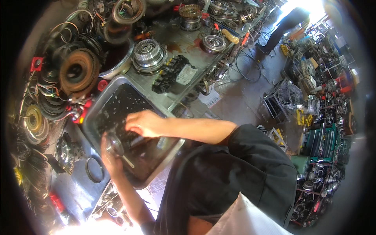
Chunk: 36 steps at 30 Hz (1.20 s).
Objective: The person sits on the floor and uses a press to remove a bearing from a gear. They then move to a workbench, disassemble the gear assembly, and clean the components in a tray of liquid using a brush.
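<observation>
Over a grey rectangular tub (91,105) of dark liquid with bubbles, both my hands are at work. My left hand (111,156) is at the tub's near left side, its fingers closed round a round metal part (114,144). My right hand (145,123) hangs over the middle of the tub with its fingers curled together; whatever they pinch is hidden. A thin pale stick (129,161) lies in the tub beside the metal part. Below my right hand the dark liquid hides the rest.
Stacked silver gear drums (147,56) and a black valve block (174,74) stand on the metal bench beyond the tub. A metal ring (94,170) lies left of it. Rusty discs (79,70) pile up far left. A person (288,27) stands in the aisle.
</observation>
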Motion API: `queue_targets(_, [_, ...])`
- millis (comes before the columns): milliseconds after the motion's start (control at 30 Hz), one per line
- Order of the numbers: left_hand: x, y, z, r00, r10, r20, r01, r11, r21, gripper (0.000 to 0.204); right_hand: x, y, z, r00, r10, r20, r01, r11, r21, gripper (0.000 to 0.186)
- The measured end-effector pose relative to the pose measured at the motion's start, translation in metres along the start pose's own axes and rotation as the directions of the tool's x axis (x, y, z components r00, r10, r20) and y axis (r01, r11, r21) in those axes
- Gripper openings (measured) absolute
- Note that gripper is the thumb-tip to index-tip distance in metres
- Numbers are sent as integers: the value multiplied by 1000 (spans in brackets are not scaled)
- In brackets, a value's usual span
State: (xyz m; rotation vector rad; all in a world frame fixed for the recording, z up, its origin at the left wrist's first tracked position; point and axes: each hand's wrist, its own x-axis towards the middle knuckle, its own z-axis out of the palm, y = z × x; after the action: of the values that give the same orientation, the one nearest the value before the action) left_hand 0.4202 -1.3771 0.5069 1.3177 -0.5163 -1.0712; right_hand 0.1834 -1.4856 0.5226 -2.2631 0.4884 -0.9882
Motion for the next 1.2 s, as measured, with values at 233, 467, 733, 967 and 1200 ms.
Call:
queue_targets(233, [-7,-18,-15,899,368,238,-406,904,135,59,-13,15,-9,938,182,296,-134,976,-174,10])
queue_targets(467, [-9,0,7,999,33,20,-35,989,145,54,-13,-20,-6,982,-52,-180,87,978,192,22])
queue_targets(733, [-9,-5,13,993,117,21,-118,956,269,54,-19,10,-9,992,72,108,-71,997,-16,27])
queue_targets(967, [-1,-10,14,997,-72,16,70,993,92,39,-13,18,1,837,276,472,-73,912,-403,34])
queue_targets(1200, [45,-15,-2,934,-341,107,356,854,-380,30,1,84,33,883,231,409,-165,968,-191,31])
